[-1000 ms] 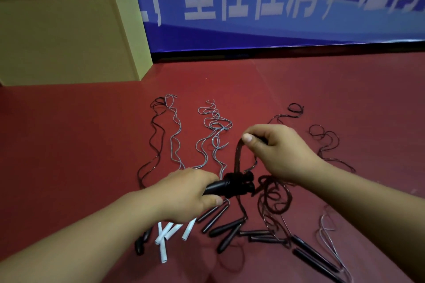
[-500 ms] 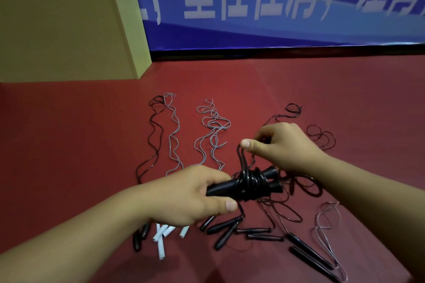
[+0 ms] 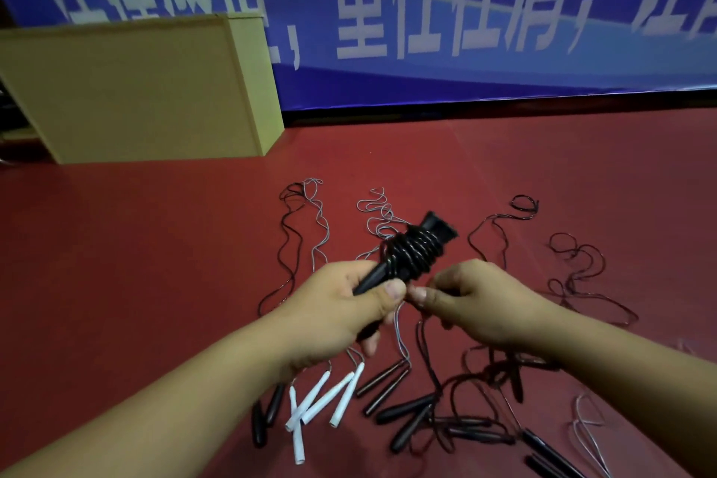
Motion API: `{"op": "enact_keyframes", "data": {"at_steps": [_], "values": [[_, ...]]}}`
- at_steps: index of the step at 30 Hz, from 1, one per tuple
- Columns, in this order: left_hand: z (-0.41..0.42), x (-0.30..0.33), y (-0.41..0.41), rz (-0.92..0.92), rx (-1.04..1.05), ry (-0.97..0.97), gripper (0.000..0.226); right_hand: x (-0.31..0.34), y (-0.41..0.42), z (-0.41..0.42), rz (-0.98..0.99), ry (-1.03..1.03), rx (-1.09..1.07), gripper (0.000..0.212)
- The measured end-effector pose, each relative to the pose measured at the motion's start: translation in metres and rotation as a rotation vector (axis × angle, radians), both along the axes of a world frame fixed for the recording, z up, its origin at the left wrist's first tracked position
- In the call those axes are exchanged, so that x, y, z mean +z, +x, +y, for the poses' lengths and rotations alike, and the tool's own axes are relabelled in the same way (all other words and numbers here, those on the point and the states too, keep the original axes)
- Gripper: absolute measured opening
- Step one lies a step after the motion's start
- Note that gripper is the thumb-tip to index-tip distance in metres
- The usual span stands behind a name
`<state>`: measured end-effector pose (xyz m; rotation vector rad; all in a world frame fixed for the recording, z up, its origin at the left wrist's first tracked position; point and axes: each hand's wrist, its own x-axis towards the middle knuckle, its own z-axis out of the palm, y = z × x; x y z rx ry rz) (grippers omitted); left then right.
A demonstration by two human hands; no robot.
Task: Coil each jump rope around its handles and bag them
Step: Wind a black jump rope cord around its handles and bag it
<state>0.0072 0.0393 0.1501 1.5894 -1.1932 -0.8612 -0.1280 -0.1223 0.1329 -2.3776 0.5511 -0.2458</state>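
My left hand (image 3: 333, 312) is closed around the black handles (image 3: 392, 268), which jut up and away from the knuckles with the dark rope (image 3: 413, 250) wound tight around their far half. My right hand (image 3: 471, 301) sits just beside the left thumb, fingertips pinched together — on the rope's loose end, I think, though it's too blurred to tell. Below both wrists, white handles (image 3: 324, 398) and other ropes lie on the red floor (image 3: 135, 264).

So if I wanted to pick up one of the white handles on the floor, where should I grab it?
Grab a white handle around its middle, coming straight down from above. They are thin sticks lying flat on the red floor, bunched and crossing, so pinch across the narrow width, probably starting with the right-most one, which lies clearest.
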Motion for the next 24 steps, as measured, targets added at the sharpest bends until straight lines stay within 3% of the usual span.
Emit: {"op": "enact_keyframes", "data": {"at_steps": [4,8,15,18,21,24], "values": [[-0.001,-0.006,0.016,-0.007,0.211,0.031,0.026,0.007,-0.001,0.005,0.037,0.04,0.063,0.035],[-0.002,-0.012,0.03,-0.053,0.279,0.128,0.034,0.007,0.0,0.015,0.076,0.077,0.157,0.02],[0.0,-0.023,0.046,-0.387,0.3,0.253,0.03,0.01,0.001,0.023,0.175,0.224,0.161,0.024],[-0.002,-0.027,0.049,-0.442,0.347,0.259,0.03,0.006,0.001,0.026,0.192,0.432,0.134,0.022],[-0.004,-0.029,0.054,-0.563,0.447,0.269,0.031,0.007,0.0,0.029,0.21,0.615,0.107,0.007],[-0.003,-0.03,0.059,-0.635,0.526,0.301,0.03,0.009,-0.001,0.028,0.131,0.717,0.097,0.014]]}}
